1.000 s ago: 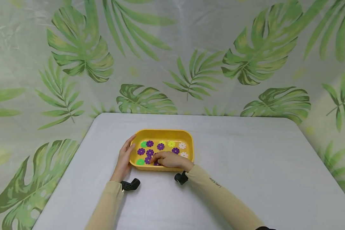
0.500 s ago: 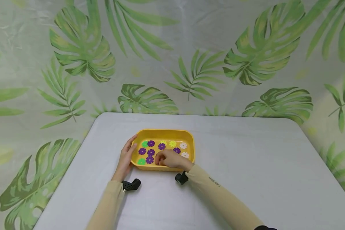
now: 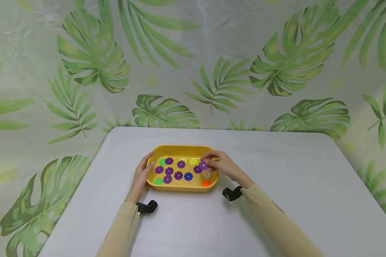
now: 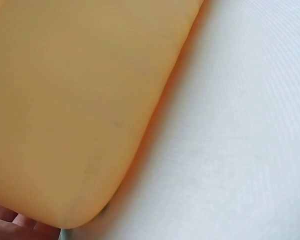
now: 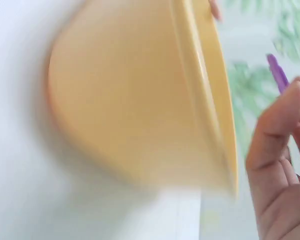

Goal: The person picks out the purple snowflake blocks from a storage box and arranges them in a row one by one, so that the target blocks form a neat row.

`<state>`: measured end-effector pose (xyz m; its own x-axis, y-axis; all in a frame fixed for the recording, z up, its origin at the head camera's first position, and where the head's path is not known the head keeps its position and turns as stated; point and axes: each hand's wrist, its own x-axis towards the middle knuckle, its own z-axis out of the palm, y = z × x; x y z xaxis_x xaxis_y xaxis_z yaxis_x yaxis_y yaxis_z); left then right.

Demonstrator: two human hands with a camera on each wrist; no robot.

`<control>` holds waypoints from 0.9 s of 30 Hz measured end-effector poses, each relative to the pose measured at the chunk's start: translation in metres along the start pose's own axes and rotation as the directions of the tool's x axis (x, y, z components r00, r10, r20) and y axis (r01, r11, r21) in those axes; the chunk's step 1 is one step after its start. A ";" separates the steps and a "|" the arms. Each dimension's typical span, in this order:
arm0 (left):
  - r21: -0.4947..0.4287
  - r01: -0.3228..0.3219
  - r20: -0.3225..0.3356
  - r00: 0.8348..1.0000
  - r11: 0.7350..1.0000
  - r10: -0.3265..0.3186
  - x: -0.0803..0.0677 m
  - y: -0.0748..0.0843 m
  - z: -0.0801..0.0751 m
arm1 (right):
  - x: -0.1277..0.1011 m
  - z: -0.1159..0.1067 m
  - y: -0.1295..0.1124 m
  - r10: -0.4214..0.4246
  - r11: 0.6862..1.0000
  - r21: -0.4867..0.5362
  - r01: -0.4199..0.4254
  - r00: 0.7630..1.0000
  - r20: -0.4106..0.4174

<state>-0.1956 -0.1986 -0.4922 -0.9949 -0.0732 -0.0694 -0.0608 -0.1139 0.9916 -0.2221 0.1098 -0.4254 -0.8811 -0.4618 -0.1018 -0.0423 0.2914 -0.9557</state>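
In the head view my right hand [image 3: 225, 166] pinches a purple snowflake disc [image 3: 203, 165] between thumb and fingers, over the right end of a yellow plastic tray [image 3: 180, 189]. The right wrist view shows that purple disc [image 5: 277, 73] edge-on at the fingertips, above the rim. My left hand [image 3: 140, 180] holds the tray's left end; in the left wrist view its fingers [image 4: 20, 227] curl against the tray wall. Inside lie several purple discs [image 3: 178, 175], a blue disc [image 3: 188, 176], green ones [image 3: 159, 181], yellow ones [image 3: 193, 161] and an orange one [image 3: 206, 183].
The tray stands on a white-covered table [image 3: 276, 178]. A leaf-patterned cloth [image 3: 218, 71] hangs behind the table. Black wrist cameras [image 3: 147, 206] are strapped to both wrists, close to the tray's front side. A pale disc [image 3: 207, 174] lies under the right fingers.
My right hand has lifted a purple disc from the tray's front middle and moved it right, uncovering the blue and orange discs. The left hand stays at the tray's left end.
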 end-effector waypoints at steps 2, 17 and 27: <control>0.009 0.003 -0.006 1.000 1.000 -0.003 0.000 0.000 -0.001 | -0.005 -0.018 0.008 0.011 1.000 0.014 -0.010 0.997 -0.073; 0.016 0.017 -0.012 1.000 1.000 -0.017 0.000 0.004 -0.001 | -0.011 -0.062 0.071 0.196 0.973 -0.063 -0.220 0.944 -0.264; 0.054 -0.004 -0.002 1.000 0.999 0.004 0.004 0.004 0.000 | -0.014 -0.055 0.046 0.102 0.989 -0.070 -0.128 0.949 -0.298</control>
<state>-0.1995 -0.1997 -0.4890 -0.9949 -0.0761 -0.0660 -0.0614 -0.0604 0.9963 -0.2376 0.1759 -0.4529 -0.9809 -0.1590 -0.1120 0.0385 0.4059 -0.9131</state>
